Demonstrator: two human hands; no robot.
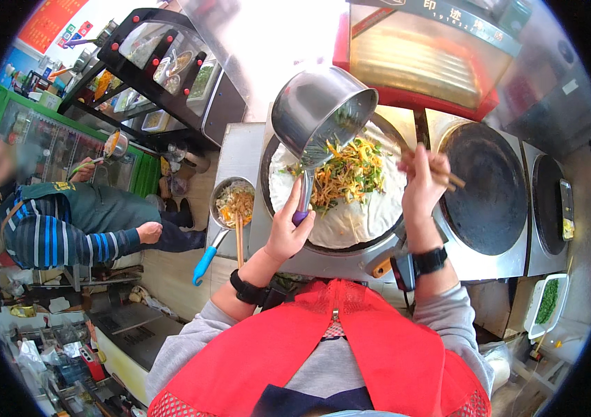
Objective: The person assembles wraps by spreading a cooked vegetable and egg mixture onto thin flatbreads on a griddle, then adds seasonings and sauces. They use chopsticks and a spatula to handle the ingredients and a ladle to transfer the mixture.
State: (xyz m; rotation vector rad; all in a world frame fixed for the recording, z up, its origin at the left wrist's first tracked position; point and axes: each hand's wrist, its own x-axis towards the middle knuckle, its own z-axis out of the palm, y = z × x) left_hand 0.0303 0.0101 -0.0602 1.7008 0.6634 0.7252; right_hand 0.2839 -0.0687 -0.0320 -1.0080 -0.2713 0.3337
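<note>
My left hand [290, 228] grips a metal saucepan [302, 104] by its purple-ended handle. The pan is tipped over the griddle with its mouth facing down to the right, and some greens still cling inside. Below its rim, a heap of shredded vegetables [354, 174], orange, yellow and green, lies on a wide pale flatbread [379, 215]. The flatbread covers most of a round griddle plate [265, 167]. In my right hand [422, 184], closed at the right edge of the bread, are wooden chopsticks [456, 182], partly blurred.
Left of the griddle stands a smaller pan [220, 201] of mixed food with a blue handle and chopsticks. Two dark round griddles [486, 187] [547, 201] are at right. A wooden-handled tool [381, 267] lies at the front edge. A co-worker [66, 208] holds a small pot [116, 144].
</note>
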